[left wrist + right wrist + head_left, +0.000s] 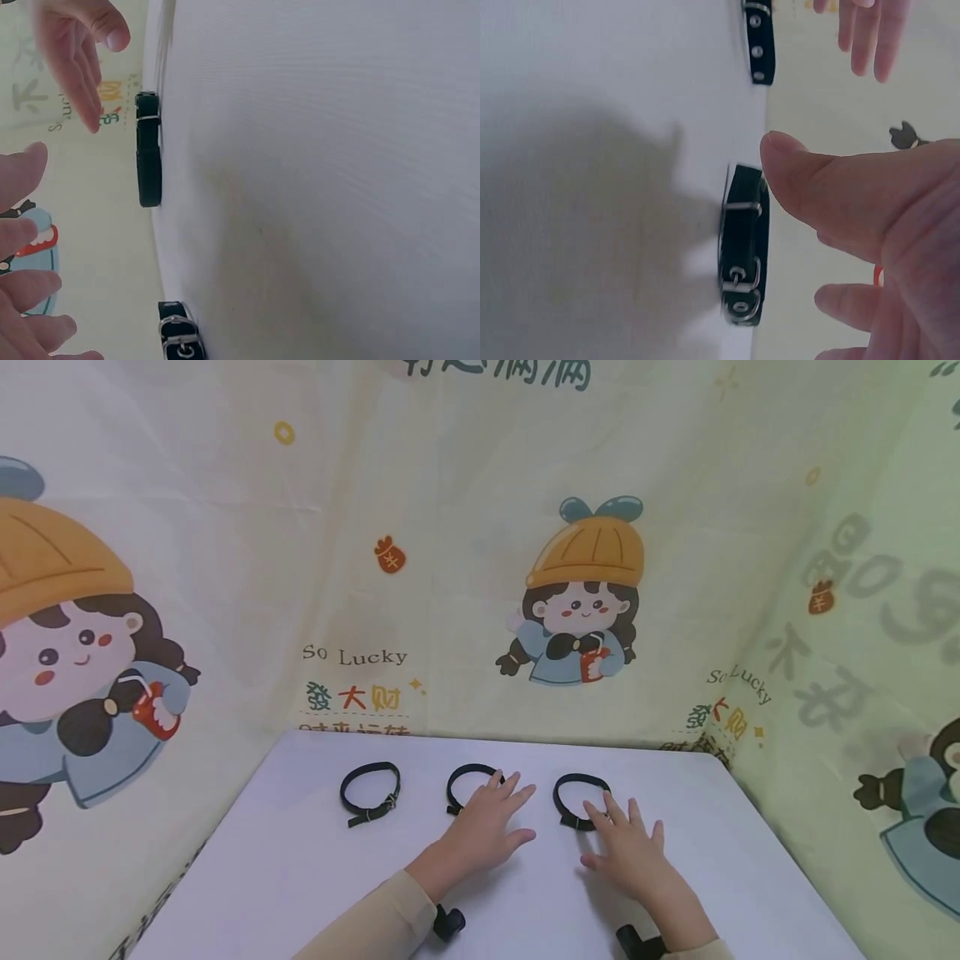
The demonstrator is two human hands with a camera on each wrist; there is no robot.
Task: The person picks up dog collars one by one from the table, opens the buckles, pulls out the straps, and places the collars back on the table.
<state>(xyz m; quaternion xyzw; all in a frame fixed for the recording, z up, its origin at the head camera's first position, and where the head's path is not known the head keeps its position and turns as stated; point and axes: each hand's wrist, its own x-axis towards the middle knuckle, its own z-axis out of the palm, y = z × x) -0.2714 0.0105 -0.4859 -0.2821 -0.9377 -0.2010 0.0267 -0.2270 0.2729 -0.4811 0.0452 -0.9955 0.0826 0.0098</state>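
Three black buckled collars, each closed into a loop, lie in a row on the white table (285,877). The left collar (367,815) has no hand over it. My left hand (483,822) hovers with spread fingers over the middle collar (451,792), covering its right part in the head view. Over the lower right of the right collar (557,795), the spread fingers of my right hand (630,852) overlap it. Metal buckle and eyelets show on the near collar (741,232) in the right wrist view. Neither hand holds anything.
A pale cloth backdrop (465,610) with printed cartoon figures and lettering hangs behind the table and along its sides. Black wrist devices, one at the left wrist (448,923) and one at the right (640,942), sit below the hands.
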